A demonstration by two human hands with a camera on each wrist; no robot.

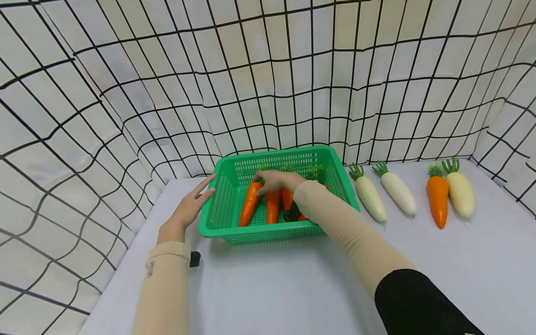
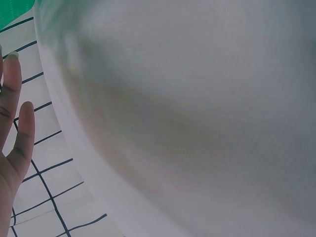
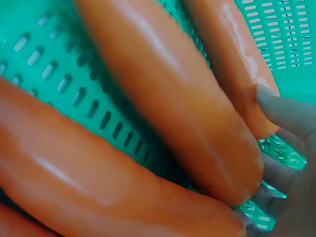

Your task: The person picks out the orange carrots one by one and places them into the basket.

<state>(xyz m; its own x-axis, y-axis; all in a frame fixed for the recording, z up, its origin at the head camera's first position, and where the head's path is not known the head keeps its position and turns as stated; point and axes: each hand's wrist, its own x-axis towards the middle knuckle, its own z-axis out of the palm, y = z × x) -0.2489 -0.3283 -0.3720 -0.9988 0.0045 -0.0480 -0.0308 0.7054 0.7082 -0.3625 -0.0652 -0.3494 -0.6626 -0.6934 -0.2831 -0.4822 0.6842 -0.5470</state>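
A green perforated basket stands on the white table, with several orange carrots side by side in it. My right hand reaches over them and pinches the leftmost carrot near its leafy top. In the right wrist view the thumb presses on that carrot's upper end, while the other fingers pass behind the tops. The neighbouring carrot lies under the hand. At the basket's left rim, my left hand touches the edge with its fingers extended; only part of it shows in the left wrist view.
Right of the basket lie two white radishes. Farther right, another carrot lies against a third white radish. Black netting over white cloth rises behind the table and along both sides.
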